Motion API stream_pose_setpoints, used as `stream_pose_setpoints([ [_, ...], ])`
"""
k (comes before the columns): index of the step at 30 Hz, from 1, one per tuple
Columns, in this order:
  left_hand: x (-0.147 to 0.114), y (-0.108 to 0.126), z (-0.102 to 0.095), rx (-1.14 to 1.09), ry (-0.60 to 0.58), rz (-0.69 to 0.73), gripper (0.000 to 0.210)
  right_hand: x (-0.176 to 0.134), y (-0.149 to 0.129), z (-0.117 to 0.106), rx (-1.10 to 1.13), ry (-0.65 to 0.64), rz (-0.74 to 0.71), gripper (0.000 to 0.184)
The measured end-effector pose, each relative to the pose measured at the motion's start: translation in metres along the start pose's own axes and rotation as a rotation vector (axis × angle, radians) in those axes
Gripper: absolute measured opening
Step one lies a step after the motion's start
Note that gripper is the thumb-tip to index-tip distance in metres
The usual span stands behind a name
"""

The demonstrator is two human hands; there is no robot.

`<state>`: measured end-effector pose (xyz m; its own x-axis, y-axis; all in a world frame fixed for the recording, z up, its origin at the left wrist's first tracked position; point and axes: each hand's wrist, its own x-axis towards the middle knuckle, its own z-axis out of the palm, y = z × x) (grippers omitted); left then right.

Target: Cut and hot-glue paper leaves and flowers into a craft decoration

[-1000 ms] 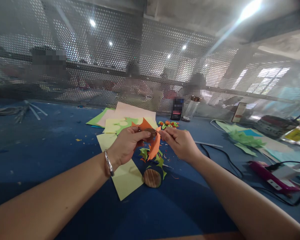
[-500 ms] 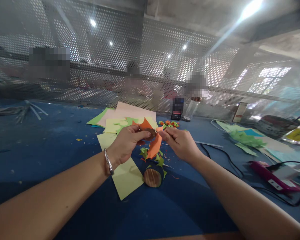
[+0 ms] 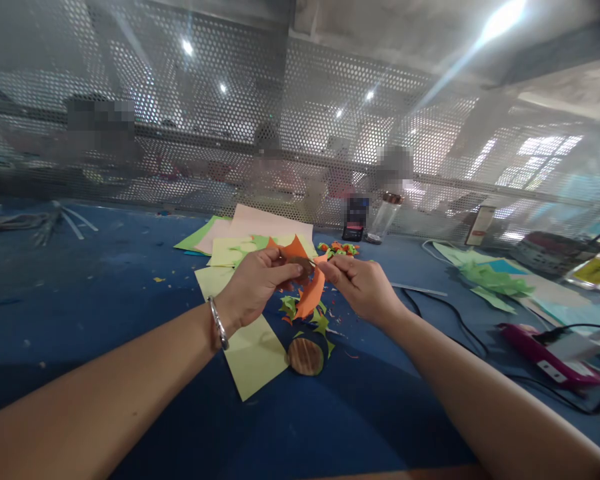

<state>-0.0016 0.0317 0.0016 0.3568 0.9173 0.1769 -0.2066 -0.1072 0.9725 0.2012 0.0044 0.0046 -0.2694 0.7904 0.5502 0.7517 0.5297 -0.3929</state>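
Note:
My left hand (image 3: 257, 283) is closed on a small round brown piece (image 3: 303, 265), with orange paper (image 3: 312, 299) around it, thumb on top. Opposite it, my right hand (image 3: 363, 287) pinches the edge of the same orange paper between thumb and fingers. One strip of the paper curls down below the hands. Beneath lie green and orange paper scraps (image 3: 289, 307) and a round wood-grained disc (image 3: 305, 356). A yellow paper sheet (image 3: 253, 360) lies under my left wrist. Whether my right fingers also hold a tool is hidden.
Stacked coloured paper (image 3: 273, 219) lies behind my hands, beside a pile of small orange and green pieces (image 3: 341, 249). A phone (image 3: 356, 219) and a glass bottle (image 3: 384, 219) stand by the perforated screen. To the right are a magenta power strip (image 3: 550, 360), cables and more paper.
The orange paper has turned slightly between my hands, and its hanging strip sits a little differently. Both hands stay in nearly the same place.

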Motion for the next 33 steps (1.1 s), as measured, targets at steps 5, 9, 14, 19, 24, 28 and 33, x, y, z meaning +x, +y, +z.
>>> stream_pose_setpoints([
  [5, -0.0003, -0.0007, 0.0014, -0.013, -0.003, -0.024, 0.022, 0.0001, 0.0004, 0.0003, 0.007, 0.0, -0.004, 0.049],
  [9, 0.0013, -0.0031, 0.0008, -0.02, -0.002, -0.002, 0.021, 0.0002, 0.0006, 0.0003, 0.013, 0.001, 0.003, 0.049],
  [14, 0.0018, -0.0061, 0.0009, -0.084, -0.048, 0.1, 0.024, 0.0003, 0.0012, 0.0003, 0.018, -0.001, -0.002, 0.05],
  [19, 0.0018, -0.007, 0.0025, -0.14, -0.054, 0.105, 0.028, 0.0002, 0.0009, -0.0002, 0.038, 0.004, -0.006, 0.051],
  [24, 0.0016, -0.0069, 0.0038, -0.114, -0.039, 0.102, 0.026, 0.0005, -0.0001, -0.0003, 0.043, 0.012, 0.005, 0.053],
  [28, 0.0005, -0.0055, 0.0043, -0.092, -0.048, 0.105, 0.022, 0.0005, -0.0003, -0.0003, 0.046, 0.007, 0.009, 0.054],
  [33, 0.0002, -0.0058, 0.0032, -0.109, -0.047, 0.105, 0.02, 0.0005, -0.001, -0.0006, 0.064, 0.001, 0.003, 0.048],
])
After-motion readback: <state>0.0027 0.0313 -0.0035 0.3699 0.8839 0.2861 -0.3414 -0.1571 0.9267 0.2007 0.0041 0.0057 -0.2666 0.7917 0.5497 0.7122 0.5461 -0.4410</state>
